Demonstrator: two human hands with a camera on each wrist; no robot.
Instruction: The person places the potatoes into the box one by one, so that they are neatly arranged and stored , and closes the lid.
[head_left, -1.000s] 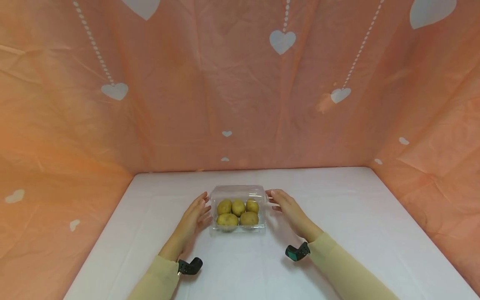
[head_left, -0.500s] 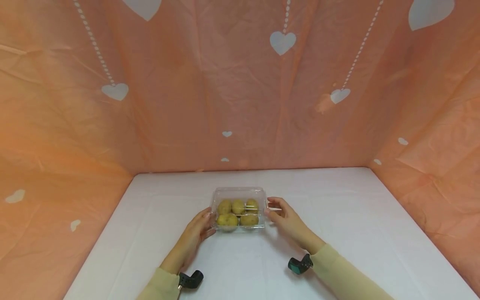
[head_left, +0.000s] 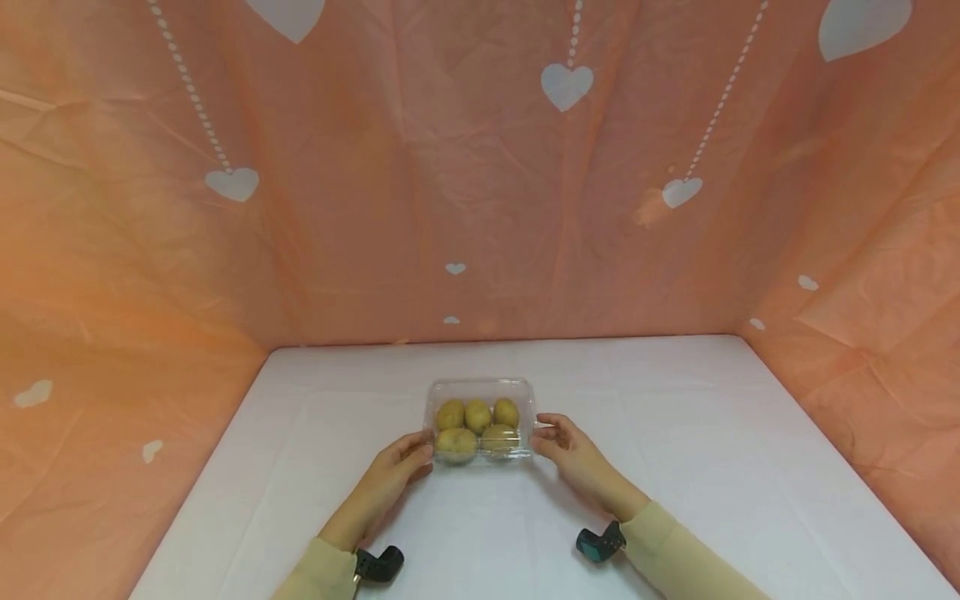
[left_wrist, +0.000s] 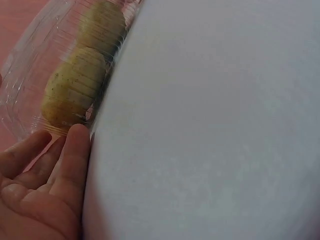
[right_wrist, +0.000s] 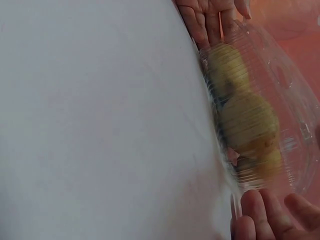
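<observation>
A clear plastic clamshell box [head_left: 480, 388] with several potatoes [head_left: 456, 446] in two rows stands on the white table. Its lid lies over the potatoes, its front edge low near the front row. At the box's left front corner is my left hand [head_left: 395, 473], thumb and fingertips right at the side wall. My right hand [head_left: 581, 463] is at the right side, its thumb and fingertips by the lid's edge. The wrist views show the fingers of both hands, left [left_wrist: 75, 155] and right [right_wrist: 255, 205], fairly straight, with tips at the box's ends.
White cloth covers the table [head_left: 480, 533]. Orange curtains [head_left: 480, 208] with white hearts hang behind it and along both sides. A black wrist camera is strapped to the left wrist [head_left: 379, 565] and another to the right wrist [head_left: 600, 543].
The lid has swung down and forward over the potatoes from its raised position at the back. Both hands have moved nearer the front corners along with it, and the box stays in place.
</observation>
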